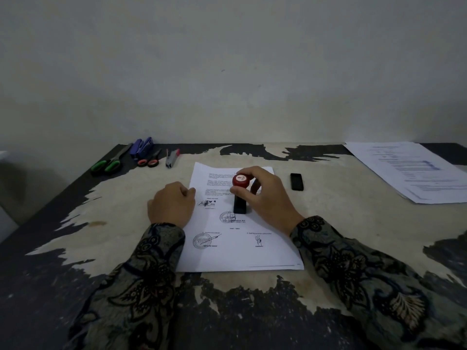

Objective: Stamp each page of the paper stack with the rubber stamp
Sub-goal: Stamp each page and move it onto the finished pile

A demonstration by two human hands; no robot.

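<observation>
Stamp pressed to page

Right hand (262, 195) gripped the stamp (240, 195); left hand (171, 203), loosely curled, pinned the page (227, 256) beside it. A tilt could smear.

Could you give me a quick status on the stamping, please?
Right hand grips rubber stamp, upright on top page. Left hand holds page edge. Nothing in the way.

Red-capped black stamp (239, 195) upright on page (237, 251)
</observation>
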